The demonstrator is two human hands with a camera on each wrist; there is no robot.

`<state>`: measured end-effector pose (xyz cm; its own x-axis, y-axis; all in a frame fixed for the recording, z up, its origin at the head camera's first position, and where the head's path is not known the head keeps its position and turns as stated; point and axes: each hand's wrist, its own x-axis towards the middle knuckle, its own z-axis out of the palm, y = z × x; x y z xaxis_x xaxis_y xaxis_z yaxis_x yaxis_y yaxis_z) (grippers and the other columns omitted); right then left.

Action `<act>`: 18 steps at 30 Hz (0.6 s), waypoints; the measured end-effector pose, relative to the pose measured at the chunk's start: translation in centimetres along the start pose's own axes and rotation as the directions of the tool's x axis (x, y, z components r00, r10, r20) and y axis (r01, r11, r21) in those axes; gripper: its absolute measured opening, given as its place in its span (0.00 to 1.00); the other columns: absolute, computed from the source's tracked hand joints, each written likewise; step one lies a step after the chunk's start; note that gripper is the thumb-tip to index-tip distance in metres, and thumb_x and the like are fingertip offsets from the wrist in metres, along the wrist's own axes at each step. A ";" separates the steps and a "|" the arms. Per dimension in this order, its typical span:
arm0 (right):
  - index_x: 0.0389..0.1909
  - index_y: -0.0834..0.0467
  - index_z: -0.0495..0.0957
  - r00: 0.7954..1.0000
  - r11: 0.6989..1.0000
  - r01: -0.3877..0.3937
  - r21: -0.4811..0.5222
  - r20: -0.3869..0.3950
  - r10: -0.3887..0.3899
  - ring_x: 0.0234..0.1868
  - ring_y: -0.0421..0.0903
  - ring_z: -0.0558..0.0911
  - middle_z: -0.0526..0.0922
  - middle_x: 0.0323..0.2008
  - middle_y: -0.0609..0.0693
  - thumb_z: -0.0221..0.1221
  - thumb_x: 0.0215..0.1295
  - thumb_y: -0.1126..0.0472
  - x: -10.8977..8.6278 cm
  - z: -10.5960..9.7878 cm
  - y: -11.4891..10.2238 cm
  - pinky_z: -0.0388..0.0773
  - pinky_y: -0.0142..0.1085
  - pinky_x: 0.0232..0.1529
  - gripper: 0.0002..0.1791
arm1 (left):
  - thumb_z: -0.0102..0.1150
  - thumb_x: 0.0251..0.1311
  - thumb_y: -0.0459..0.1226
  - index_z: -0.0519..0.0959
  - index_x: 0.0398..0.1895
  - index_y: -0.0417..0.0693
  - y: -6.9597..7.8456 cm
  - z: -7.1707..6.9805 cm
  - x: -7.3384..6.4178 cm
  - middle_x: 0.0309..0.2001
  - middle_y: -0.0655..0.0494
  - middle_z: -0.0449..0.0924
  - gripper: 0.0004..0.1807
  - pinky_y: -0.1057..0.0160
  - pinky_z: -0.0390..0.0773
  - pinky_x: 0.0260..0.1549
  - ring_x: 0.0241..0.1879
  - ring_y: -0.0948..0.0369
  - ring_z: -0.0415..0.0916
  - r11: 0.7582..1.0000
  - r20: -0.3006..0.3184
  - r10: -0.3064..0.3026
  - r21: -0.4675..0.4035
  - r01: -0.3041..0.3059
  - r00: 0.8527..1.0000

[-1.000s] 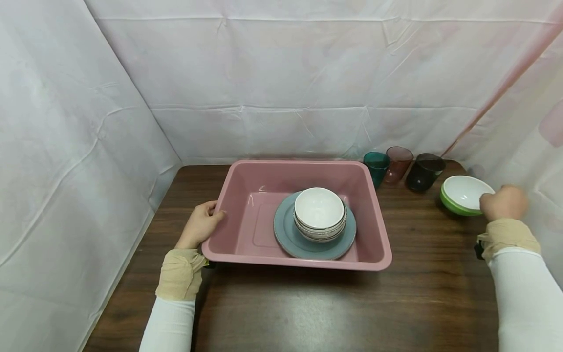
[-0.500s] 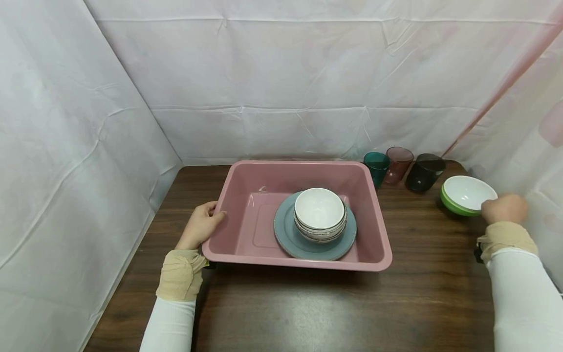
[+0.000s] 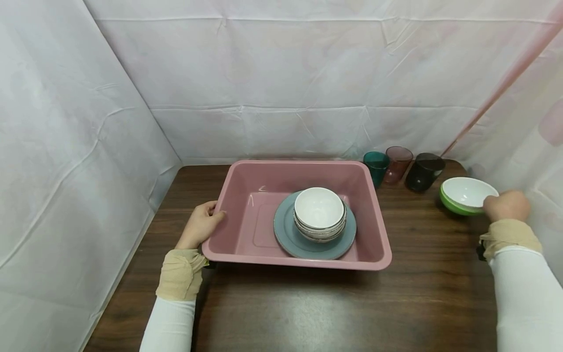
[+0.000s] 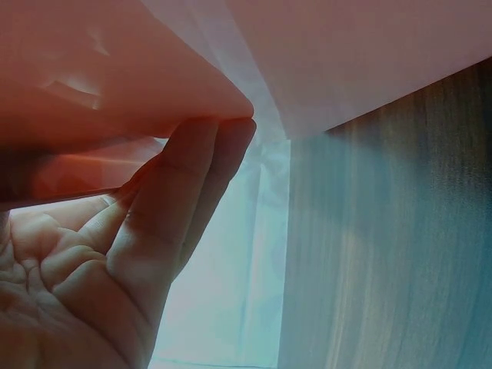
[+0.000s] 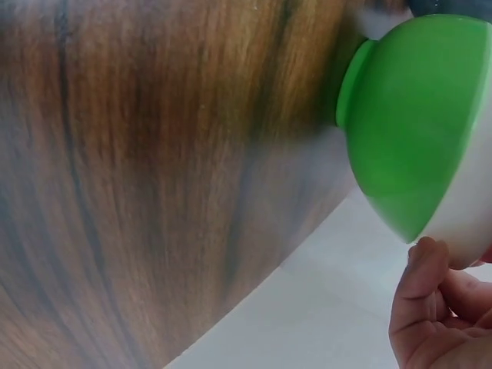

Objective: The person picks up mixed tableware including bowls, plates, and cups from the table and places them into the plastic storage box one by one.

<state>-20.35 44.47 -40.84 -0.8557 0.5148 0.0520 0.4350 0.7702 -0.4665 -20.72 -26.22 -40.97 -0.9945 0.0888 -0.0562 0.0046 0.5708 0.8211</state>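
Note:
My left hand (image 3: 203, 225) holds the left rim of a pink plastic tub (image 3: 233, 215); in the left wrist view its fingers (image 4: 181, 177) lie under the tub's edge. Inside the tub, a stack of bowls topped by a white bowl (image 3: 319, 209) stands on a grey-blue plate (image 3: 286, 234). At the far right, my right hand (image 3: 508, 205) pinches the rim of a white bowl (image 3: 468, 190). That bowl sits within a green bowl (image 5: 427, 115), whose base is on the table. The right thumb is hidden in the head view.
Behind the green bowl stand a teal cup (image 3: 376, 168), a reddish cup (image 3: 398, 164) and a dark cup (image 3: 424, 172), close to the tub's right side. The brown wooden table (image 3: 334, 313) is bounded by white sheeting (image 3: 303, 73) at the back and sides.
My right hand has shifted slightly right, and the white bowl's rim has moved slightly right with it. The left hand and the tub have stayed in place.

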 end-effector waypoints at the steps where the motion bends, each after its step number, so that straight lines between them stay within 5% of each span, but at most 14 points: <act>1: 0.30 0.81 0.74 1.000 1.000 0.009 -0.010 0.002 -0.009 0.28 0.72 0.75 0.75 0.27 0.79 0.47 0.47 0.65 0.1 -0.1 0.0 0.66 0.42 0.19 0.20 | 0.52 0.66 0.36 0.70 0.63 0.30 0.0 0.0 0.0 0.47 0.34 0.82 0.25 0.65 0.79 0.35 0.33 0.60 0.81 1.000 -0.001 0.000 0.000 0.000 1.000; 8: 0.37 0.84 0.71 1.000 1.000 0.023 -0.016 0.001 -0.023 0.36 0.74 0.72 0.74 0.33 0.81 0.44 0.52 0.64 -0.7 -1.2 -1.2 0.67 0.49 0.28 0.23 | 0.52 0.66 0.35 0.70 0.63 0.29 0.0 -0.1 -0.1 0.46 0.34 0.82 0.25 0.66 0.79 0.33 0.32 0.61 0.81 1.000 0.000 0.006 -0.008 -0.006 1.000; 13: 0.39 0.83 0.72 1.000 1.000 0.003 0.016 -0.013 -0.002 0.35 0.73 0.73 0.74 0.34 0.81 0.45 0.51 0.64 -1.0 -2.0 -1.6 0.66 0.45 0.25 0.24 | 0.51 0.66 0.35 0.70 0.62 0.29 0.1 0.0 0.0 0.46 0.33 0.82 0.24 0.66 0.79 0.33 0.32 0.61 0.81 1.000 0.002 0.007 -0.015 -0.007 1.000; 16: 0.41 0.83 0.73 0.999 0.998 -0.020 0.059 -0.027 0.022 0.27 0.67 0.74 0.75 0.24 0.76 0.46 0.50 0.64 -1.3 -2.6 -2.2 0.65 0.40 0.21 0.25 | 0.51 0.66 0.35 0.71 0.62 0.30 0.1 0.0 0.0 0.46 0.34 0.82 0.24 0.66 0.79 0.33 0.32 0.61 0.81 1.000 0.002 0.009 -0.017 -0.009 1.000; 18: 0.37 0.81 0.76 0.999 0.996 -0.025 0.085 -0.033 0.028 0.21 0.58 0.73 0.75 0.12 0.61 0.47 0.50 0.64 -1.4 -3.1 -2.7 0.65 0.37 0.19 0.22 | 0.51 0.66 0.35 0.71 0.62 0.30 0.1 0.0 0.0 0.45 0.34 0.82 0.24 0.66 0.79 0.33 0.32 0.61 0.81 1.000 0.000 0.008 -0.012 -0.008 1.000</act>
<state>-19.44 42.82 -36.87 -0.8336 0.5482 0.0676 0.4312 0.7223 -0.5407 -20.74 -26.12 -40.90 -0.9944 0.0936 -0.0500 0.0111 0.5603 0.8282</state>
